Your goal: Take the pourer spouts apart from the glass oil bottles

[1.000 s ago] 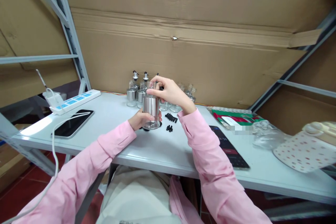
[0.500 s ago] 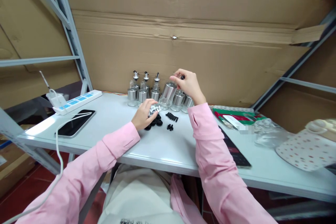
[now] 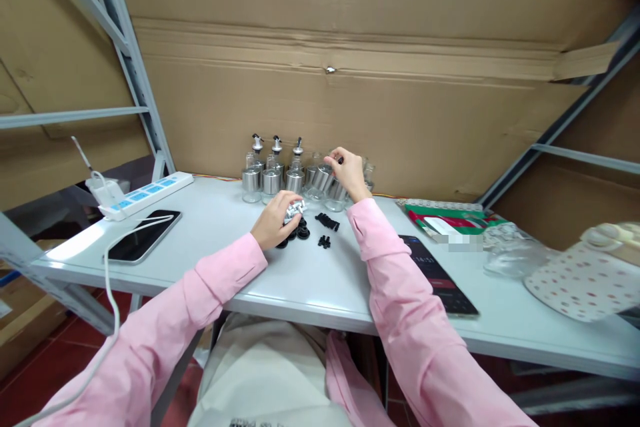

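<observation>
Bottle aslant, neck up and rightward, clamped in right hand; left hand, hold on white pieces unclear

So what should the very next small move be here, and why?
Probably the right hand should stand the tilted bottle upright before letting go: its fingers are at the neck, the bottle leans among others, and the nearby metal-sleeved bottle stands straight. The left hand is over at the small white pieces.

Cardboard wall, white table, red floor
</observation>
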Motion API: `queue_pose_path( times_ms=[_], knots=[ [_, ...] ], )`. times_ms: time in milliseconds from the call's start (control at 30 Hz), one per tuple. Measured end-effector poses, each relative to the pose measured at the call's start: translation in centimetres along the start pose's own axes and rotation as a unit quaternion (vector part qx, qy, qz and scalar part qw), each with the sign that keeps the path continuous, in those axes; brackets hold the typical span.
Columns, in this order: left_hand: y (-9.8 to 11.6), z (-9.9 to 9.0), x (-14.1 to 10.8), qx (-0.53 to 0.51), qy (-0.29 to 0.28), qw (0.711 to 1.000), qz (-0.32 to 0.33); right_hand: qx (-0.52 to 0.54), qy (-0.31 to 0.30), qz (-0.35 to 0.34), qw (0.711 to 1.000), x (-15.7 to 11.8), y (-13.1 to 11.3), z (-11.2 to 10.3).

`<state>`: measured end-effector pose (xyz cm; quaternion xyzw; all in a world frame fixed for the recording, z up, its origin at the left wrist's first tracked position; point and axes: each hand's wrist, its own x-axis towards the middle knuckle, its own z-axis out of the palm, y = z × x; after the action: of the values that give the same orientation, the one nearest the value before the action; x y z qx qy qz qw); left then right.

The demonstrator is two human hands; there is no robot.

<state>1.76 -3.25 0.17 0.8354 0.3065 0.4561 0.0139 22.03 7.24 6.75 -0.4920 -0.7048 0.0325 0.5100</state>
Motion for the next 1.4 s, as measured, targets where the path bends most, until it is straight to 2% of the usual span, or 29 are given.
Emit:
queue_pose_path(
  times_ms=[167,467,700,800,867,967,1033,1100,1233,1400],
  knots=[
    [0.0,0.0,0.0,0.004,-0.007,1.000,-0.003,-0.037,-0.003,-0.011,0.999,-0.2,0.9,1.1],
    [-0.1,0.1,0.0,0.010,-0.008,1.000,0.007,-0.131,-0.029,-0.035,0.990,-0.6,1.2,3.1],
    [-0.4,0.5,-0.1,0.021,-0.011,1.000,-0.009,-0.127,-0.045,-0.016,0.991,-0.6,0.5,3.3],
    [-0.5,0.6,-0.2,0.021,-0.008,0.999,-0.024,-0.086,-0.013,-0.012,0.996,-0.5,0.0,2.8],
    [-0.5,0.6,-0.2,0.026,-0.009,0.999,-0.028,-0.065,0.032,-0.006,0.997,-0.2,-0.2,2.1],
    [-0.5,0.6,-0.2,0.036,-0.008,0.999,-0.035,-0.066,0.107,0.037,0.991,0.0,0.1,0.6],
    [-0.5,0.6,-0.1,0.042,-0.008,0.998,-0.039,-0.071,0.123,0.075,0.987,0.1,0.5,-0.3],
    [-0.5,0.6,-0.2,0.044,-0.010,0.998,-0.040,-0.068,0.111,0.112,0.985,0.1,0.8,-0.9],
    [-0.6,0.7,-0.2,0.045,-0.018,0.998,-0.039,-0.031,0.045,0.176,0.983,-0.1,0.9,-0.9],
    [-0.6,0.7,-0.2,0.042,-0.028,0.998,-0.037,-0.013,0.017,0.166,0.986,-0.1,0.7,-0.3]
  ],
)
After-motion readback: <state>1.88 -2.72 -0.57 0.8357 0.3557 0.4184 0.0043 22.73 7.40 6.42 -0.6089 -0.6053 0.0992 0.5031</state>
